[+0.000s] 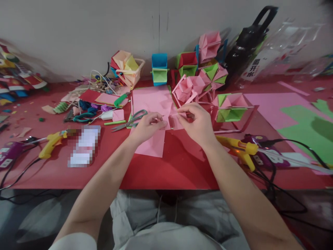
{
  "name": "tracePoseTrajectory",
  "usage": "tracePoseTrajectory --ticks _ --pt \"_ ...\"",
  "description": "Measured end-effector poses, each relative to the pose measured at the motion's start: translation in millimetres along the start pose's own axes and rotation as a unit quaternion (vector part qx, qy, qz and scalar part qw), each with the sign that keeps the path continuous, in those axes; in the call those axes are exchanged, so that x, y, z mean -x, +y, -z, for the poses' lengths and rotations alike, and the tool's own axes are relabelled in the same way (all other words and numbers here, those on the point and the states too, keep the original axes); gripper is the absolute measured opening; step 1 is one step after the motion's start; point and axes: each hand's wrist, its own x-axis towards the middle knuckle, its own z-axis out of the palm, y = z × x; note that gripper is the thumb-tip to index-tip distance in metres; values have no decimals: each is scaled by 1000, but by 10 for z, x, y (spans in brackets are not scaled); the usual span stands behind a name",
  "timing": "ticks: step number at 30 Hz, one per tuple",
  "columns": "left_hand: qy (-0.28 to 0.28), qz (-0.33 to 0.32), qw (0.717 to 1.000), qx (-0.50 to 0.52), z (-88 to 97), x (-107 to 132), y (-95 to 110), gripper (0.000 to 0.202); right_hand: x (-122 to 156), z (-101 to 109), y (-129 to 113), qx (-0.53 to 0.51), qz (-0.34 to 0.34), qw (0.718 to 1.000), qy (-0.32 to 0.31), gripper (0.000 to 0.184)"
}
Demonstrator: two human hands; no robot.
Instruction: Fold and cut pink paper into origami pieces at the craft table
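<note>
A small folded piece of pink paper (178,122) is between my two hands, above the red tabletop. My left hand (150,125) pinches its left side with bent fingers. The thumb and forefinger of my right hand (197,121) close on its right side. Larger pink sheets (151,145) lie flat under my left hand. Grey scissors with teal handles (130,122) rest just left of that hand, partly on the pink paper. Folded pink paper shapes (186,89) stand just beyond my right hand.
Several folded paper boxes, among them a blue and green one (159,69), line the wall. Yellow glue guns (52,144) with cords lie on both sides, near a blurred phone (85,146). A black bottle (241,48) stands back right. Green paper (307,121) lies at right.
</note>
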Motion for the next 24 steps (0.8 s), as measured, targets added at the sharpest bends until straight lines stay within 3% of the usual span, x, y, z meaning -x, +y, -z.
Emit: tracePoseTrajectory --ticks 24 --pt "-58 12 998 -3 23 67 88 22 13 -35 -37 2 42 998 46 12"
